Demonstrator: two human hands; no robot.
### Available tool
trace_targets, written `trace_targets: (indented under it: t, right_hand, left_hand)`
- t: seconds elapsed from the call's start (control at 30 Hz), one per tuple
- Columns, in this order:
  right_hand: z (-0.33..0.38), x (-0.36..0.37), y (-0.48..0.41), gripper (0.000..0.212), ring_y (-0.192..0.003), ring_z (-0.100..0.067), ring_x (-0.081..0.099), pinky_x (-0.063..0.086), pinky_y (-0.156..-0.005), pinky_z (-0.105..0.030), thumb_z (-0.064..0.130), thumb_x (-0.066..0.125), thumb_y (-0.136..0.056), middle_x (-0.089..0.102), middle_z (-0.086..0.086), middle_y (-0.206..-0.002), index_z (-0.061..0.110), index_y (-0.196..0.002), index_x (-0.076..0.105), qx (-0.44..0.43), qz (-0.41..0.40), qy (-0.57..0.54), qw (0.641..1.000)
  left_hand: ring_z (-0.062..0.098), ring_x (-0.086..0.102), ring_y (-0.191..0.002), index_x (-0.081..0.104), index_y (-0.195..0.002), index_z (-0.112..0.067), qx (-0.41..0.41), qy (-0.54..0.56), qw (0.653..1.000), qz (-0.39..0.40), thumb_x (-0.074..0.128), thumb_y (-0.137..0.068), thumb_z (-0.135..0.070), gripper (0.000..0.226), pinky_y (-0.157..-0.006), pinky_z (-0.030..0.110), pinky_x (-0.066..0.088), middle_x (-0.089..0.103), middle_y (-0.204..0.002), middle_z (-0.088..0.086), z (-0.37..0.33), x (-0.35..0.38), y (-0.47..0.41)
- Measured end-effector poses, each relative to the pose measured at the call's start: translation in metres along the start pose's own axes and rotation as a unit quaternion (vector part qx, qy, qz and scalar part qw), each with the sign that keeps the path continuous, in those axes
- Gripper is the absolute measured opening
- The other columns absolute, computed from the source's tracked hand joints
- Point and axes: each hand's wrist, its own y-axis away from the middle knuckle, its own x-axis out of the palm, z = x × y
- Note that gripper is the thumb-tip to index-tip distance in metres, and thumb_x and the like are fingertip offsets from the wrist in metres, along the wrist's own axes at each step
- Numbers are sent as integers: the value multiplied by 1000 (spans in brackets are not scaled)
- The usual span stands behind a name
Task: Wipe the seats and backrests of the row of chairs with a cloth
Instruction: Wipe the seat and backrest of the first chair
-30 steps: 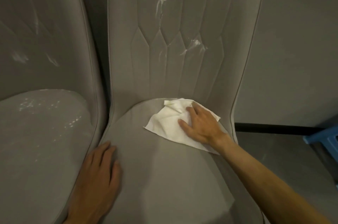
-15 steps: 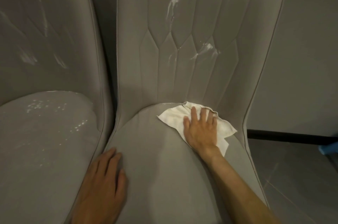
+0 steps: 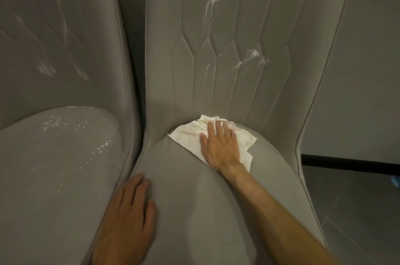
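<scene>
Two grey padded chairs stand side by side. On the right chair's seat (image 3: 194,210), at the back where it meets the quilted backrest (image 3: 233,26), lies a white cloth (image 3: 188,137). My right hand (image 3: 220,148) presses flat on the cloth with straight fingers pointing at the backrest. My left hand (image 3: 127,219) rests flat on the seat's front left edge. White smears mark the right backrest, and white specks dot the left chair's seat (image 3: 54,167) and backrest (image 3: 54,37).
A grey wall (image 3: 368,70) with a black skirting strip (image 3: 350,163) runs to the right of the chairs. Below it is dark tiled floor (image 3: 357,221). A bit of something blue (image 3: 396,181) shows at the right edge.
My right hand has slid the cloth from the seat's right part toward the back middle, up against the backrest. My left hand has stayed on the seat's front edge.
</scene>
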Motion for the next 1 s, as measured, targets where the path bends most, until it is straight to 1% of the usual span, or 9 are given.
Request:
trace_targets:
  t: [0.07,0.17,0.27,0.47,0.6,0.7,0.8,0.9,1.0]
  right_hand:
    - [-25,-6,5,57,-153,-24,25,20,-125,-38,43,25,-108,33,-7,-163,15,-158,25,-9,-10,1,1000]
    - [-54,-8,13,55,-153,-24,25,21,-125,-37,38,25,-109,34,-8,-162,13,-158,26,71,-38,2,997]
    - [-19,-2,9,58,-153,-31,23,21,-123,-43,37,23,-109,28,-14,-164,6,-159,22,114,-43,11,992]
    - [48,4,-11,53,-147,-29,32,23,-122,-41,38,27,-108,37,-12,-158,10,-153,32,-59,1,-16,998]
    - [-23,-5,-1,55,-150,-22,30,25,-122,-37,38,27,-108,39,-5,-159,13,-156,31,-9,-34,0,999]
    - [7,1,-3,57,-150,-29,29,23,-123,-42,37,28,-107,34,-13,-161,8,-156,29,50,-23,13,998]
    - [69,15,-5,52,-141,-35,37,26,-119,-47,37,29,-106,42,-16,-152,7,-149,38,-40,1,18,999]
    - [52,9,-6,53,-144,-28,38,27,-120,-41,39,26,-108,44,-9,-154,12,-153,35,-119,3,2,993]
    - [-3,2,-12,55,-151,-21,29,22,-123,-36,39,25,-108,36,-4,-162,14,-157,30,-65,-19,19,998]
  left_hand:
    - [40,65,-119,68,-124,6,0,-4,1000,13,39,-92,-32,57,-104,54,51,63,-135,21,2,-1,2]
    - [40,65,-119,68,-125,4,2,-11,1000,7,40,-92,-32,56,-104,52,50,63,-135,20,3,1,3]
    - [39,65,-117,69,-123,4,-5,-4,1000,4,40,-92,-31,55,-103,49,48,64,-134,20,2,1,1]
    - [30,58,-127,65,-130,-3,-7,4,999,35,37,-95,-35,55,-110,45,45,59,-141,12,7,-1,3]
    - [33,60,-123,66,-128,-1,2,-6,1000,26,40,-95,-32,52,-110,39,38,61,-137,14,7,-1,3]
    - [35,62,-119,67,-125,0,0,-1,1000,26,42,-93,-29,50,-106,40,40,62,-136,16,6,-1,2]
    - [33,61,-120,67,-125,-2,2,0,999,33,42,-93,-30,49,-106,39,40,61,-137,15,7,1,2]
    - [30,57,-126,65,-128,-4,8,5,999,32,41,-95,-30,49,-111,37,37,58,-140,12,14,3,3]
    - [31,58,-124,65,-128,-3,10,7,1000,25,42,-94,-30,49,-110,37,38,59,-139,13,13,5,3]
